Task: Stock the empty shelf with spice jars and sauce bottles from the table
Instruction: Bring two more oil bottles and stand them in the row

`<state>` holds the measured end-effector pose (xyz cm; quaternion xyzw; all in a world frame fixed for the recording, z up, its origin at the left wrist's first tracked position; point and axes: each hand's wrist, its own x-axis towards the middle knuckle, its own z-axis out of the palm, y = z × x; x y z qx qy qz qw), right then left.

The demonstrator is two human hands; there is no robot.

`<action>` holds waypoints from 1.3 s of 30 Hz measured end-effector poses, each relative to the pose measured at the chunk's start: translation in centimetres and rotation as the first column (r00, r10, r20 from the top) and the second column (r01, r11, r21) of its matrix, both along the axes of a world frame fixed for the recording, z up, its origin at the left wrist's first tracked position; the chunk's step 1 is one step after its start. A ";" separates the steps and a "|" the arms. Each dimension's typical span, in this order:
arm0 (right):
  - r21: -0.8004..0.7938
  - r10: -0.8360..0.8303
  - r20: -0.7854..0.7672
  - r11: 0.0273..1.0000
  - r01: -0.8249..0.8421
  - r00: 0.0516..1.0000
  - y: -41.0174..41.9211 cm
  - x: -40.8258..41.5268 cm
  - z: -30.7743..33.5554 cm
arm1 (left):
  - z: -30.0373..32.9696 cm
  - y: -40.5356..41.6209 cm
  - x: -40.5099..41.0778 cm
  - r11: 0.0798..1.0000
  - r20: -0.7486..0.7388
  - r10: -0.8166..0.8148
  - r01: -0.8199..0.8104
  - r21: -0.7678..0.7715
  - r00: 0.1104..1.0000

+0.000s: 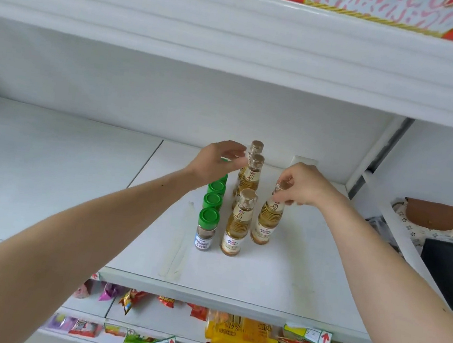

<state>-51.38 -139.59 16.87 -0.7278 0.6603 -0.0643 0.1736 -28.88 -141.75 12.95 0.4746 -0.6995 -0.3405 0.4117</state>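
Two hands work on the white shelf (233, 281). The right hand (304, 186) pinches the cap of a sauce bottle (268, 220) standing just below its fingertips. The left hand (218, 157) hovers with fingers loosely spread, holding nothing, beside the rear bottles (251, 171). Left of those fingers runs a row of green-capped spice jars (209, 218). Risk, as I judge it: these tall, narrow, smooth bottles stand close together, so a sideways nudge on release could topple neighbours. The amber liquid shows through ribbed clear walls.

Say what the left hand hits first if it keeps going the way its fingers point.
Likely the second sauce bottle in the row: the left hand's fingers point right at its neck, apparently almost touching. Depth is unclear.
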 end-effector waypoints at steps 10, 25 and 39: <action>-0.083 0.017 0.112 0.996 -0.007 0.994 -0.6 1.7 -0.9 | -0.8 2.9 0.4 0.942 -0.016 -0.281 0.279 0.185 0.959; -0.099 0.057 0.163 0.994 -0.041 0.985 -2.6 4.9 -1.1 | -0.7 3.0 -0.4 0.975 0.123 -0.211 0.199 0.104 0.970; -0.102 0.040 0.196 0.995 -0.021 0.980 -3.4 5.1 -1.7 | -0.5 3.1 -0.9 0.975 0.129 -0.209 0.196 0.102 0.970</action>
